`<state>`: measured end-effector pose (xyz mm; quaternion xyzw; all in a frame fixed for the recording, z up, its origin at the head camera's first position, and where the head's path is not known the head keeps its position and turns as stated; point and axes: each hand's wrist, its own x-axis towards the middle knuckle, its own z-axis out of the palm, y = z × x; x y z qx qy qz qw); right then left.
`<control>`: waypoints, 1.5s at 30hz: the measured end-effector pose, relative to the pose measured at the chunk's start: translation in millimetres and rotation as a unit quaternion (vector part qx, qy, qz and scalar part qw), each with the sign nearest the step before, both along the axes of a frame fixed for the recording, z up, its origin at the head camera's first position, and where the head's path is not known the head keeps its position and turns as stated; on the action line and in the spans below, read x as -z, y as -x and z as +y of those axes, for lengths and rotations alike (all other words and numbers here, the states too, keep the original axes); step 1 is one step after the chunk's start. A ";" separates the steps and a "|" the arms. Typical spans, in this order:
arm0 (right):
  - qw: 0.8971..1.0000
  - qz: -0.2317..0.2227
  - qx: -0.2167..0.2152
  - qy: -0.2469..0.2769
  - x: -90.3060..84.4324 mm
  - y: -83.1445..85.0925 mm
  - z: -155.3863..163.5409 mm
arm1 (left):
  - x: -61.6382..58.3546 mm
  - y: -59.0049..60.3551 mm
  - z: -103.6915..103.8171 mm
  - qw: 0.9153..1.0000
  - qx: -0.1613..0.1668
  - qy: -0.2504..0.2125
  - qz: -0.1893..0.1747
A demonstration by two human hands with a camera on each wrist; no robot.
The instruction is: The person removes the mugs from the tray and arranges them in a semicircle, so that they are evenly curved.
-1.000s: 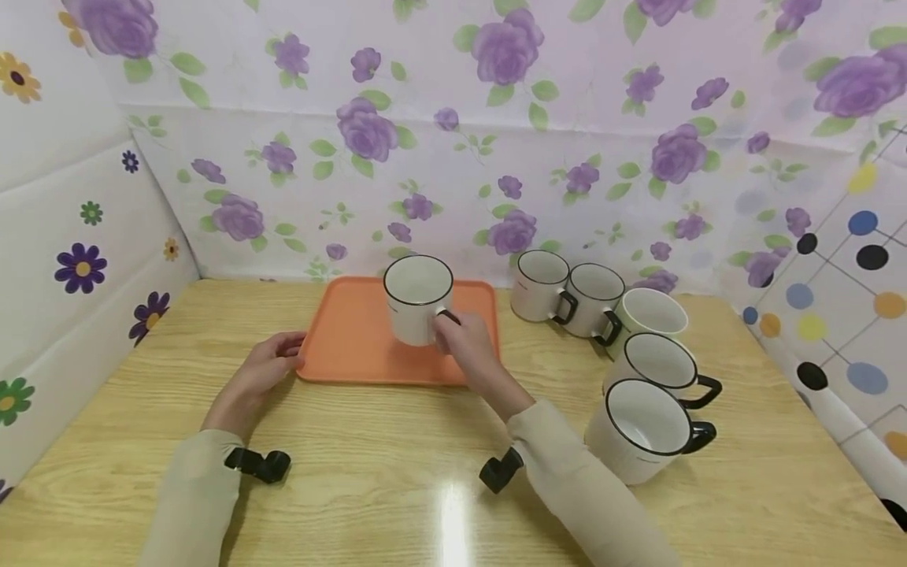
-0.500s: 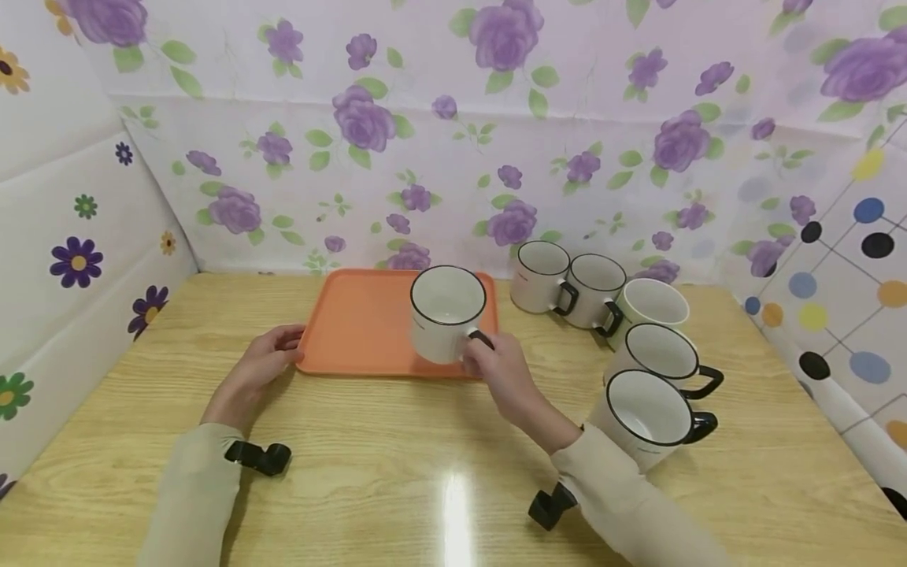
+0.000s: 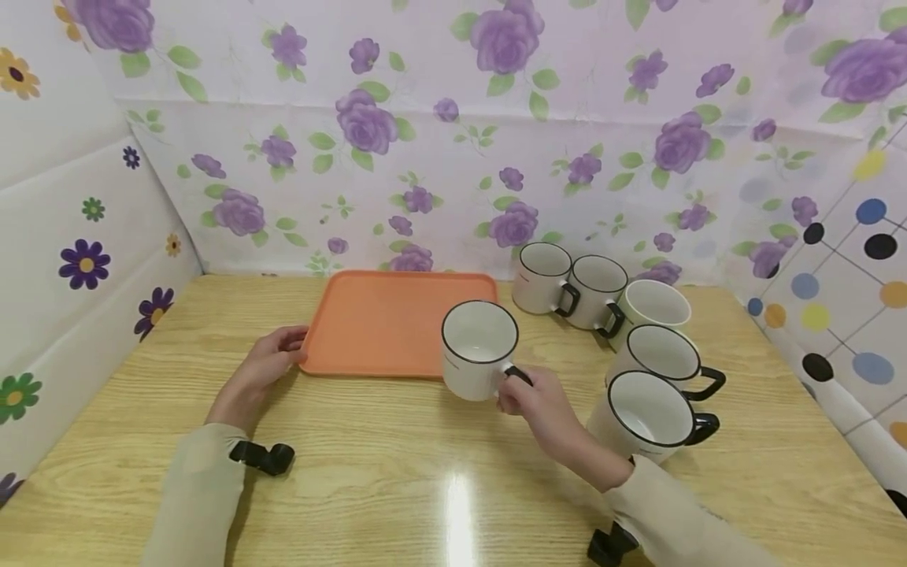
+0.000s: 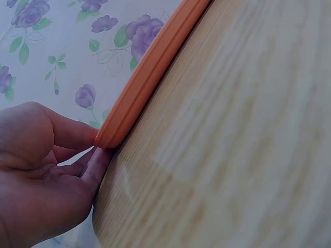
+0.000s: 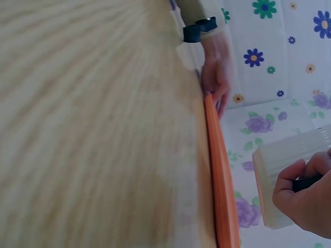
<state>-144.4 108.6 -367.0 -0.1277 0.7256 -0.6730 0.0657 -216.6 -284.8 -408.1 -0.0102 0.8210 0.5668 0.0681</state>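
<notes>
A white mug (image 3: 473,370) with a dark rim is held up by its black handle in my right hand (image 3: 542,405). It overlaps the front right corner of the orange tray (image 3: 375,323), and a gap shows between its base and the table in the right wrist view, where the right hand (image 5: 310,194) curls round the handle. At the tray's left front corner, my left hand (image 3: 265,362) holds the rim; in the left wrist view this hand (image 4: 46,170) has its digits on both sides of the tray corner (image 4: 116,126).
Several other mugs stand on the right: a white mug (image 3: 534,287) near the wall, another beside it, a pale green mug (image 3: 655,303), and two in front, the nearest mug (image 3: 638,429) close to my right forearm. Flowered cloth (image 3: 305,157) backs the wooden table (image 3: 383,472).
My right hand has carried the white mug from over the tray toward the front right, off its middle. The left hand stays at the tray corner, and the tray has not moved.
</notes>
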 end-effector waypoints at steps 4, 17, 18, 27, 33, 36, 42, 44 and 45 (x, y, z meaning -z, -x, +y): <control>0.999 -0.024 0.013 -0.034 1.6 -12.5 12.8 | 1.8 2.7 2.7 1.000 0.000 0.001 -0.003; 0.996 -0.053 0.058 -0.045 16.9 -49.2 45.7 | 4.8 4.3 8.2 1.000 -0.010 -0.009 -0.013; 0.995 -0.058 0.065 -0.046 18.2 -50.9 47.6 | 5.3 4.1 7.9 1.000 -0.010 -0.010 -0.014; 0.992 -0.068 0.084 -0.065 33.1 -64.2 65.0 | 2.1 0.4 7.0 1.000 -0.013 -0.006 -0.013; 0.995 -0.035 0.077 -0.050 42.3 -70.4 74.5 | 0.2 -1.5 4.3 1.000 -0.003 0.004 -0.005; 0.996 -0.030 0.069 -0.043 43.4 -71.3 78.2 | 0.4 -0.9 3.1 1.000 -0.007 0.006 -0.008; 0.993 -0.056 0.086 -0.064 42.4 -73.3 85.3 | 0.4 -0.1 3.6 1.000 -0.006 0.003 -0.011; 0.991 -0.070 0.088 -0.074 41.7 -73.1 88.0 | -0.4 -0.3 3.9 1.000 -0.007 0.002 -0.011; 0.990 -0.077 0.088 -0.078 41.4 -72.5 89.1 | -0.6 -0.4 3.8 1.000 -0.007 0.002 -0.011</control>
